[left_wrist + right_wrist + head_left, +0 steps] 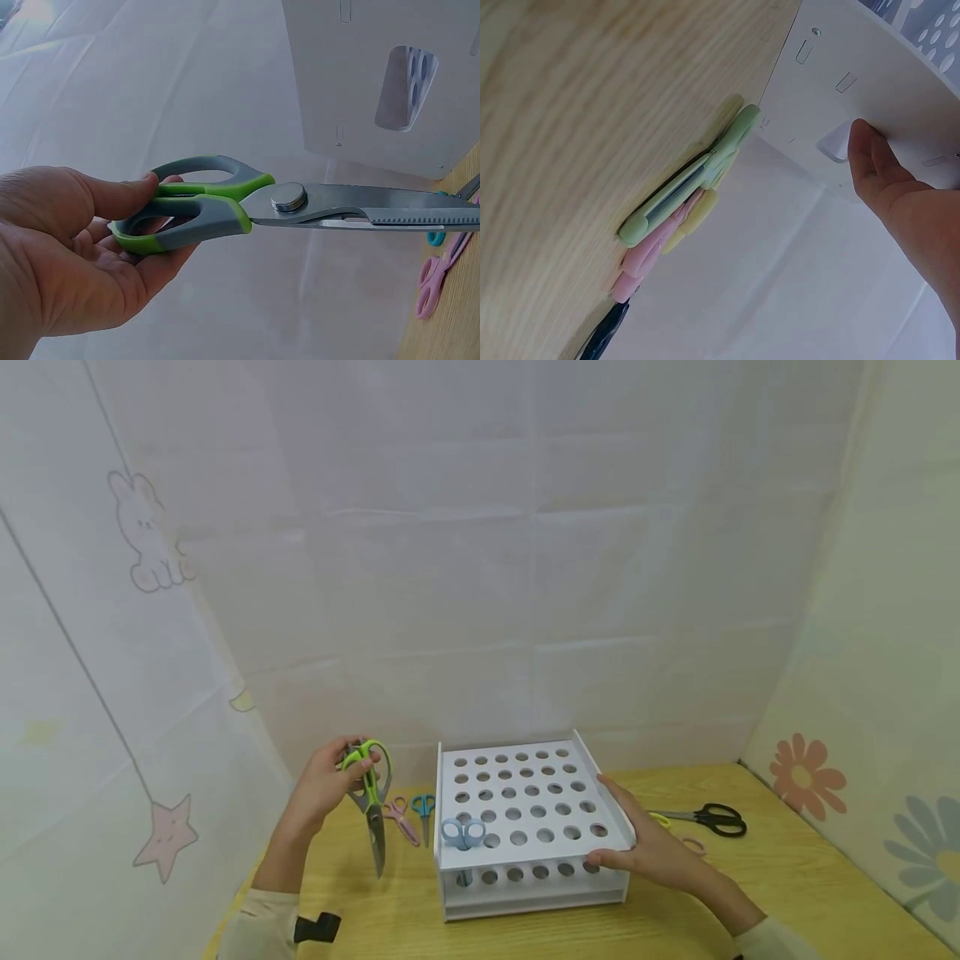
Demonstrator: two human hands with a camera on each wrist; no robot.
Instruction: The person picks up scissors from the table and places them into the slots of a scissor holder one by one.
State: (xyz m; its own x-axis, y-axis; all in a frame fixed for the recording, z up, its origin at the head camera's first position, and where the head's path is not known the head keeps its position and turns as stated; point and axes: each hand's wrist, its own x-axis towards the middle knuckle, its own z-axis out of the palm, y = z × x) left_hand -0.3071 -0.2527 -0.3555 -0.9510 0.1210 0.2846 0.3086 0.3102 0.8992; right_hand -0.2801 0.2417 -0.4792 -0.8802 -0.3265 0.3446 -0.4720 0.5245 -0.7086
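Note:
My left hand [326,781] holds a pair of scissors [377,839] by its green and grey handles, thumb on one loop. The blades point down beside the rack, and their serrated notch shows in the left wrist view. A white two-tier rack [498,857] with rows of round holes stands on the table. My right hand [652,847] grips its right side near the front corner, the thumb across the front edge and the fingers along the outer side panel [907,97]. Small light-blue scissors [462,832] stand in a front left hole, handles up.
Left of the rack lie pink scissors [402,821] and teal-handled scissors [423,810]. To its right are black-handled scissors [720,819], plus green [724,146], pink [649,251] and yellow [694,217] ones. White sheeting [480,568] surrounds the wooden table [375,918].

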